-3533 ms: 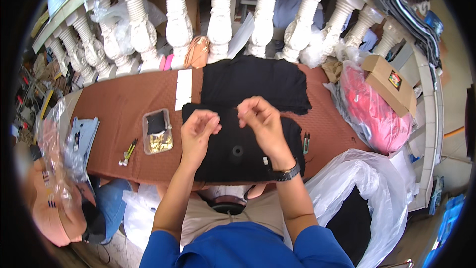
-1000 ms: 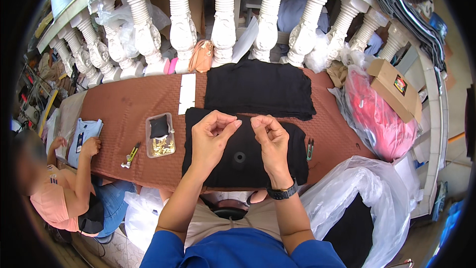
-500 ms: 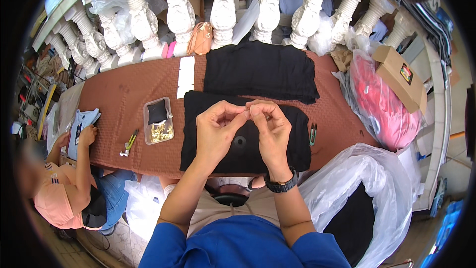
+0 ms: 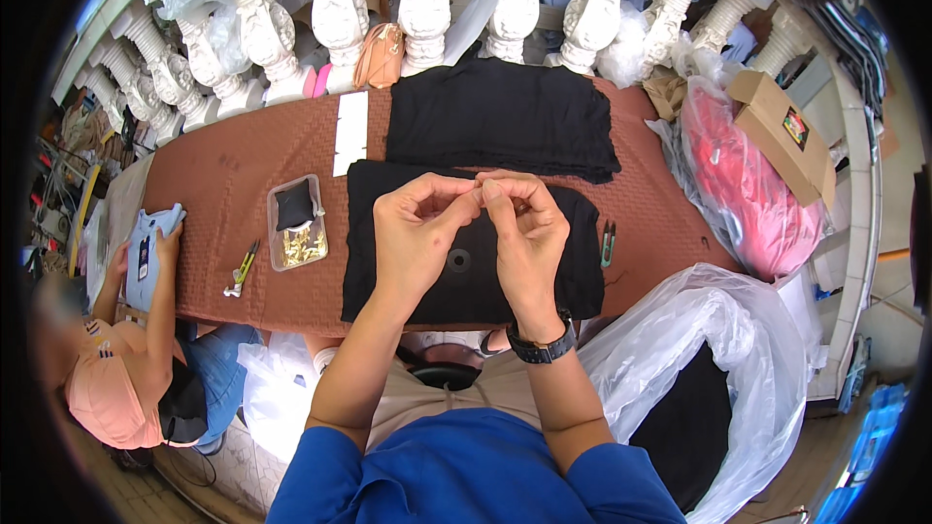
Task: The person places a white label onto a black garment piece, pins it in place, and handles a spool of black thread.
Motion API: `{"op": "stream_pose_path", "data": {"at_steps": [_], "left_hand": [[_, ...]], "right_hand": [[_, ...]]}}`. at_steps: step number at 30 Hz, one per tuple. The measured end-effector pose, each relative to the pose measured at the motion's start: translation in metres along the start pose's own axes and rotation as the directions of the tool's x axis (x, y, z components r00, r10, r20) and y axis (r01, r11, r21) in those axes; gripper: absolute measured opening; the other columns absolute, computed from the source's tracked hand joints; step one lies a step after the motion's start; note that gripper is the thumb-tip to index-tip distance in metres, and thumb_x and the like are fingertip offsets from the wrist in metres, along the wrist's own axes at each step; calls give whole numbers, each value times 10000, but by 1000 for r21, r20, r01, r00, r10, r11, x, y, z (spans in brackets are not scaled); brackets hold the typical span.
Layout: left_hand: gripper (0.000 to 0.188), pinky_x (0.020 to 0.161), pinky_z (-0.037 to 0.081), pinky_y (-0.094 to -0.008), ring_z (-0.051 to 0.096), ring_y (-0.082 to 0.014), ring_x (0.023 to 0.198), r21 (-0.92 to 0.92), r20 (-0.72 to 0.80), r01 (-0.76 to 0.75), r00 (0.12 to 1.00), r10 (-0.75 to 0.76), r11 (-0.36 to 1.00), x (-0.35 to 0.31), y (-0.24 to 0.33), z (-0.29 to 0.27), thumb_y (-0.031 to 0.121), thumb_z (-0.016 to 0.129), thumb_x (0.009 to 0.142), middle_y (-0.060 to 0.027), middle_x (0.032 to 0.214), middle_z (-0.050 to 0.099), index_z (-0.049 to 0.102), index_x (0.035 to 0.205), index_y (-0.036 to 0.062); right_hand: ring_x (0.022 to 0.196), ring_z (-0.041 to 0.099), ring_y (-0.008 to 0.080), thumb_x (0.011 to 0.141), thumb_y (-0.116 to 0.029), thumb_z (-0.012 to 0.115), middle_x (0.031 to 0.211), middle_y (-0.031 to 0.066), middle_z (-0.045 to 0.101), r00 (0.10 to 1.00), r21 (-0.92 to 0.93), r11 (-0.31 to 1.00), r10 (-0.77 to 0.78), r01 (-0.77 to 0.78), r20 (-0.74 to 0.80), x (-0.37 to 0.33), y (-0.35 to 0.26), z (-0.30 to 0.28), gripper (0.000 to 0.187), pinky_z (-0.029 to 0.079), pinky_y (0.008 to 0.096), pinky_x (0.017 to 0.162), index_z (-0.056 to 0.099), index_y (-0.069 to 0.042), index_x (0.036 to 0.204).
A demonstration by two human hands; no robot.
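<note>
Above a folded black cloth (image 4: 374, 262), my left hand (image 4: 417, 233) and my right hand (image 4: 529, 247) meet fingertip to fingertip. Each is closed in a pinch of thumb and forefinger; whatever lies between the tips is too small to make out. Below them on the cloth is a dark round ring (image 4: 458, 260). To the left stands a clear plastic box (image 4: 273, 238) with a small black cushion (image 4: 294, 206) and several gold-coloured small pieces (image 4: 303, 247). Green-handled thread snips (image 4: 608, 244) lie right of the cloth.
A second black cloth pile (image 4: 500, 116) and a white card strip (image 4: 350, 134) lie farther back on the brown table cover (image 4: 223, 194). Yellow-green snips (image 4: 245, 270) rest at left. Nearby, a co-worker holds a light blue garment (image 4: 146, 257). A clear bag (image 4: 670, 330) sits at right.
The whole view has shifted slightly, so the table sits higher and more to the left. My hands keep their pinch together. The co-worker's blue garment is tilted more upright.
</note>
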State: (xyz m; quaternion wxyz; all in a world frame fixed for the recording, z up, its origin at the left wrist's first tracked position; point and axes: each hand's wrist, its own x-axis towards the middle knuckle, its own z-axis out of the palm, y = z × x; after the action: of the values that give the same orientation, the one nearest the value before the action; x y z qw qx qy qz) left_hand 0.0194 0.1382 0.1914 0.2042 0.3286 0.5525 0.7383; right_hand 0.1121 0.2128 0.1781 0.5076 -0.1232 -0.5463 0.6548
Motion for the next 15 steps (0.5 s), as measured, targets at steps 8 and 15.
{"op": "stream_pose_path", "data": {"at_steps": [8, 15], "left_hand": [[83, 696, 555, -222, 687, -91, 748, -12, 9, 16, 1000, -16, 1000, 3, 2, -2, -7, 748, 868, -81, 833, 747, 758, 946, -31], [77, 678, 547, -209, 691, -86, 758, -9, -18, -49, 999, 49, 999, 0, 1, -4, -19, 744, 871, -75, 837, 746, 755, 948, -24]], "right_hand": [[847, 663, 109, 960, 3, 654, 1086, 124, 683, 999, -37, 999, -35, 35, -3, 2, 3, 1, 43, 555, 240, 750, 652, 45, 967], [846, 666, 110, 950, 12, 663, 1087, 128, 686, 997, -52, 996, -75, 75, 14, 2, -1, 7, 56, 561, 242, 736, 664, 59, 980]]}}
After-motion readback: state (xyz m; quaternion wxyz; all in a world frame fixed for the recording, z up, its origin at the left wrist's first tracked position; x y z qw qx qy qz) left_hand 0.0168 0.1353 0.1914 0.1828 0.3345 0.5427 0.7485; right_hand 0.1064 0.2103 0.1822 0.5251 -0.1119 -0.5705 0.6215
